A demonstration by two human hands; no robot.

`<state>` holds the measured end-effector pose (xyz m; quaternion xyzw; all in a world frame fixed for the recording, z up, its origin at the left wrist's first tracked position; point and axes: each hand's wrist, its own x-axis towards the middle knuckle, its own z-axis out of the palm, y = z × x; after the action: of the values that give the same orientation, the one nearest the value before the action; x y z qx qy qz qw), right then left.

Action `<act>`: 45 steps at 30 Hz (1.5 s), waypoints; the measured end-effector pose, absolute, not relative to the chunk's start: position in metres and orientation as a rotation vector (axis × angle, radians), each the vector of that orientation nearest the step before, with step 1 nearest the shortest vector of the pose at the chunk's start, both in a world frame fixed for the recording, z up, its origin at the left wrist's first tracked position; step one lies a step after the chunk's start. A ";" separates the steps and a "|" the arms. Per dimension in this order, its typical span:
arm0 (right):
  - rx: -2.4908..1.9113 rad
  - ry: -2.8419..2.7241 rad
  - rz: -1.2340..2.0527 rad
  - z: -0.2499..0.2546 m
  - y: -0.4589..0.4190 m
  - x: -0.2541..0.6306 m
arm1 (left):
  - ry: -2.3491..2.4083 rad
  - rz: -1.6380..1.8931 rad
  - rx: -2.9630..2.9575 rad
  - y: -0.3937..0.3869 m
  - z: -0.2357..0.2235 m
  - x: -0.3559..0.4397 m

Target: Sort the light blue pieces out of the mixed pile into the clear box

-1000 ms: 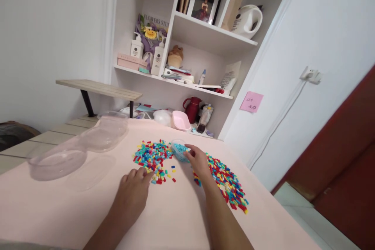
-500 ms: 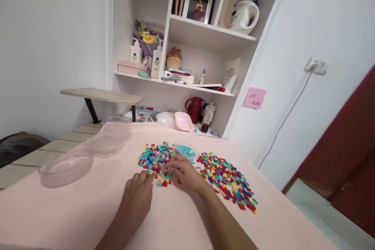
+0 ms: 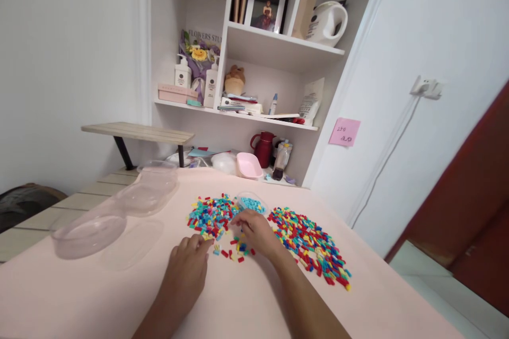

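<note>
My left hand (image 3: 189, 259) rests on the pink table cover at the front of the left pile of small coloured bricks (image 3: 210, 214). Its fingers are curled together, and whatever they may hold is too small to make out. Over that pile's right side reaches my right hand (image 3: 254, 230), fingers bent but apart, with nothing visible in them. Just behind it stands a clear round bowl (image 3: 265, 206) with light blue bricks (image 3: 252, 204) inside. Several loose bricks (image 3: 234, 251) lie between my hands, some partly hidden under the right one.
A larger pile of mixed bricks (image 3: 312, 243) spreads to the right. Clear plastic dishes (image 3: 89, 233) and a flat clear lid (image 3: 133, 243) lie at left. At the back are a pink tray (image 3: 249, 165), a red jug (image 3: 263, 149) and a bottle (image 3: 281, 160).
My right hand has lifted slightly and its fingers have spread from the earlier pinch. More loose bricks now lie scattered in front of it. My left hand has barely moved.
</note>
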<state>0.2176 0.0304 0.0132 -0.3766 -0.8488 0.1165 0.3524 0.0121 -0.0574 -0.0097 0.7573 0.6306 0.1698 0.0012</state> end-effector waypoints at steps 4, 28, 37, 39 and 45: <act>-0.944 -2.256 0.305 0.007 0.028 0.209 | 1.979 0.524 2.391 -0.058 -0.009 0.012; -1.139 -2.351 0.301 0.004 0.022 0.205 | 1.966 0.533 2.426 -0.059 -0.012 0.013; -1.272 -2.308 0.215 0.004 0.029 0.213 | 1.926 0.562 2.421 -0.061 -0.010 0.012; -1.227 -2.296 0.257 0.003 0.029 0.213 | 1.928 0.555 2.419 -0.061 -0.008 0.013; -1.135 -2.351 0.320 0.001 0.027 0.207 | 1.933 0.538 2.415 -0.064 -0.005 0.014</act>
<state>0.2070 0.0266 0.0014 -0.4176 -0.8648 0.1178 0.2526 0.0143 -0.0636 -0.0047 0.7691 0.6157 0.1714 0.0011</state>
